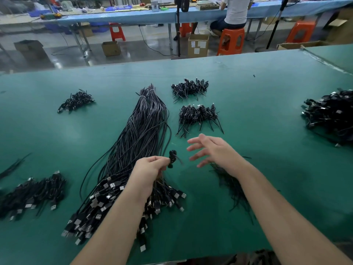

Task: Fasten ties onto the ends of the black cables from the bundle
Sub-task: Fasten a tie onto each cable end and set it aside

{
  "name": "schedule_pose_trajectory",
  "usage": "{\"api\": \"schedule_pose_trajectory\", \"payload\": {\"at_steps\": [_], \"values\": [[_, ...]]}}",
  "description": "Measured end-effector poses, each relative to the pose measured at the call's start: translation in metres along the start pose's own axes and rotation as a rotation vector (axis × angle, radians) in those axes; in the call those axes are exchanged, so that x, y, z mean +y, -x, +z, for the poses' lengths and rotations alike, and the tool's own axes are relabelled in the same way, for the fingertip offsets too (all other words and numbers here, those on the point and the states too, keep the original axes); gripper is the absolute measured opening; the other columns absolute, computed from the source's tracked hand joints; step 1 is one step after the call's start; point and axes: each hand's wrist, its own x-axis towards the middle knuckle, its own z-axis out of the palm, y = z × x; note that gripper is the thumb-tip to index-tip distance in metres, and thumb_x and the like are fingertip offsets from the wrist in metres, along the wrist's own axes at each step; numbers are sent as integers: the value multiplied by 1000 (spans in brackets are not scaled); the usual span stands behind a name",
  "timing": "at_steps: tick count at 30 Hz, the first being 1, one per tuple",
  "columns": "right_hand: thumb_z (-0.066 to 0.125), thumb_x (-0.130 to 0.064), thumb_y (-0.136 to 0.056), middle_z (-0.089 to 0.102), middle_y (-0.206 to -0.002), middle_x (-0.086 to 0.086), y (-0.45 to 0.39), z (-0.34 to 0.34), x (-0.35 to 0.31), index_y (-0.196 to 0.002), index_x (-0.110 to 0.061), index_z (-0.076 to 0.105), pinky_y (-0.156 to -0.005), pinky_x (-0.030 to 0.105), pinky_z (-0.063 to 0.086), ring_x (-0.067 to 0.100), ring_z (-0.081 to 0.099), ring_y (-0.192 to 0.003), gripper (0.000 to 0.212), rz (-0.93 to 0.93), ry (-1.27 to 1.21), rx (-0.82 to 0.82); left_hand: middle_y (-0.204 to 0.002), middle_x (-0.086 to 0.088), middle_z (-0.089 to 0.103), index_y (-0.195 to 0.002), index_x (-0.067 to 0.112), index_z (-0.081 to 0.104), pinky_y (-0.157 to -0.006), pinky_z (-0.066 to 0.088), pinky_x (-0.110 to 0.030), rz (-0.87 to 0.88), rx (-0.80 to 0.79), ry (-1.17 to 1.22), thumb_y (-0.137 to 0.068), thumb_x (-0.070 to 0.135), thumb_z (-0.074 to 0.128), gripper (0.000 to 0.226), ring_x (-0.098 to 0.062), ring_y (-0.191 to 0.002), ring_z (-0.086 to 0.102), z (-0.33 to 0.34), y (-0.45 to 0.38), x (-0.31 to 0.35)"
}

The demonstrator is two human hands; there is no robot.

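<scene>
A long bundle of black cables (pixel 139 134) lies on the green table (pixel 267 104), bound at its far end, its USB plugs (pixel 99 209) fanned out near me. My left hand (pixel 149 169) hovers over the plugs and pinches a small coiled black cable end (pixel 172 156). My right hand (pixel 215 150) floats just right of it with fingers spread, holding nothing. Under my right forearm lies a loose heap of thin black ties (pixel 231 184), partly hidden.
Heaps of coiled cables sit at the far left (pixel 76 101), far centre (pixel 189 87), centre (pixel 198 114), right edge (pixel 330 113) and near left (pixel 32 194). Beyond the table are cardboard boxes (pixel 197 44), orange stools and a seated person (pixel 235 12).
</scene>
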Motion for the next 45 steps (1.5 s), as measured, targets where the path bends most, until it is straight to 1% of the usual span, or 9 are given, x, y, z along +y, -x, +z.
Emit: {"api": "schedule_pose_trajectory", "payload": {"at_steps": [6, 11, 14, 18, 22, 27, 31, 38, 45], "values": [[70, -28, -94, 71, -108, -23, -2, 8, 13, -124, -54, 62, -71, 23, 57, 0, 67, -80, 40, -149, 253, -109, -65, -2, 66, -74, 6, 70, -61, 45, -27, -205, -134, 225, -89, 6, 68, 15, -14, -60, 59, 13, 1, 5], [72, -22, -93, 76, -104, -9, -9, 19, 10, -110, -30, 77, -103, 37, 50, 9, 69, -101, 20, -154, 236, -59, -63, -1, 62, -74, 5, 69, -58, 45, -25, -179, -152, 245, -90, 5, 67, 16, -13, -61, 55, 21, 5, 11], [71, -27, -94, 77, -99, -10, -10, 18, 5, -120, -24, 71, -96, 34, 55, 6, 70, -90, 26, -130, 220, -30, -65, -1, 62, -72, 8, 73, -66, 47, -26, 0, -146, 156, -90, 5, 69, 18, -14, -66, 56, 21, 8, 13], [66, -31, -97, 74, -82, 10, -8, 15, -1, -123, -25, 49, -46, 16, 38, 5, 41, -44, 31, -50, 118, -35, -72, -7, 64, -74, 13, 74, -69, 44, -31, 218, -87, -76, -89, 17, 75, 16, -15, -69, 52, 22, 13, 11], [58, -21, -102, 71, -72, 1, -6, 18, 1, -104, -18, 56, -58, 23, 45, 11, 54, -57, 5, -7, -87, -108, -82, 3, 65, -78, 17, 70, -73, 46, -22, 620, 65, -410, -88, 12, 74, 13, -6, -76, 58, 24, 14, 8], [53, -16, -104, 67, -78, 11, -6, 21, 3, -97, -6, 70, -66, 31, 52, 18, 60, -66, 21, 131, -433, -121, -91, -4, 65, -84, 6, 68, -84, 45, -35, 1228, 223, -912, -83, 4, 76, 8, -24, -91, 57, 22, 11, 8], [53, -7, -100, 73, -93, 16, -3, 13, 6, -110, -3, 72, -75, 32, 59, 21, 67, -78, 22, 86, -614, -213, -89, 3, 63, -82, 9, 67, -79, 45, -21, 1020, 210, -638, -86, 4, 73, 8, -13, -87, 56, 20, 13, 11], [78, -6, -85, 73, -110, -3, -6, 16, 5, -89, -34, 80, -94, 35, 54, 16, 64, -93, 28, -175, -90, 18, -71, 1, 66, -78, 12, 75, -76, 49, -27, 203, -77, 13, -90, 16, 74, 12, -12, -73, 57, 19, 8, 15], [66, -20, -97, 77, -86, 1, -8, 17, -1, -103, -15, 72, -80, 28, 55, 10, 67, -79, 10, -51, -104, -27, -85, 0, 65, -83, 13, 69, -76, 48, -22, 648, 118, -381, -90, 10, 72, 8, -7, -80, 59, 26, 16, 14]]}}
